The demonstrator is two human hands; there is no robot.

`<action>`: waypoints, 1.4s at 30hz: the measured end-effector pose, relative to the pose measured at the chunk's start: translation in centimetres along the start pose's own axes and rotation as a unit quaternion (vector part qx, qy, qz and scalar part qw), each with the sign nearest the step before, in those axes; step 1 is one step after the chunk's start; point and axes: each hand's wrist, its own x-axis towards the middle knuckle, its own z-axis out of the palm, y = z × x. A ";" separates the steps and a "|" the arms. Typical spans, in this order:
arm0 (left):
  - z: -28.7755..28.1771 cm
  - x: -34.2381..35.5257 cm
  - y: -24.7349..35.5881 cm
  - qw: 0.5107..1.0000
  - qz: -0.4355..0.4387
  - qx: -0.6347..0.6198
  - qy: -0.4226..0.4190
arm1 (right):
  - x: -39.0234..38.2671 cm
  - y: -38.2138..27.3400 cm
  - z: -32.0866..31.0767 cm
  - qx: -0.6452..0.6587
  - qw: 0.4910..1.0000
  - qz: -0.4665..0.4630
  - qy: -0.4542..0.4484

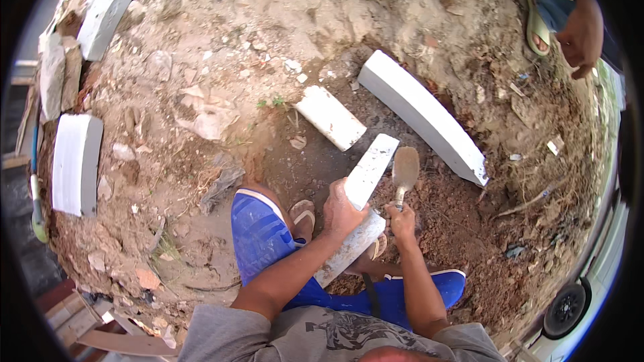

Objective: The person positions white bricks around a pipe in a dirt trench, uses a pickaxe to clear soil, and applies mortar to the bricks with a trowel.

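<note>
My left hand (343, 209) is closed round the lower end of a narrow white concrete-looking piece (372, 169), dirty on its face and pointing away from me. Just below that hand lies another whitish piece (352, 247) with a rounded end, slanting between my legs; whether the two touch is hidden by the hand. In my right hand (402, 221) is the handle of a trowel (406, 166). Its rounded, mud-coloured blade points away, beside the white piece. Beyond them a short white piece (331, 118) with dirt stains rests on the soil.
To the right a long white block (426, 117) lies on loose earth. Two more pale blocks (77, 164) (114, 10) stand along the left. Another person's hand (581, 39) and sandalled feet show at upper right. A vehicle wheel (567, 310) is at lower right.
</note>
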 end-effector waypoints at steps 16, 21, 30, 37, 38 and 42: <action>-12.5 1.3 16.5 0.968 0.023 0.221 -0.118 | -28.5 -4.9 -16.8 -0.374 0.914 0.151 0.043; -22.5 -2.0 19.7 0.937 0.143 0.269 -0.168 | -35.4 -7.7 -22.3 -0.465 0.873 0.129 0.072; -42.9 -8.3 23.3 0.987 0.025 0.156 0.031 | -37.4 -16.4 -24.1 -0.657 0.749 -0.022 -0.083; -55.5 -17.2 17.7 0.954 -0.194 0.086 0.212 | -35.4 -23.2 -11.3 -0.757 0.608 -0.083 -0.225; -57.5 -18.7 16.6 0.936 -0.239 0.102 0.237 | -36.8 -25.0 -7.7 -0.701 0.695 -0.033 -0.158; -61.1 -19.7 16.9 0.909 -0.323 0.100 0.244 | -36.3 -30.6 -3.0 -0.736 0.643 -0.093 -0.192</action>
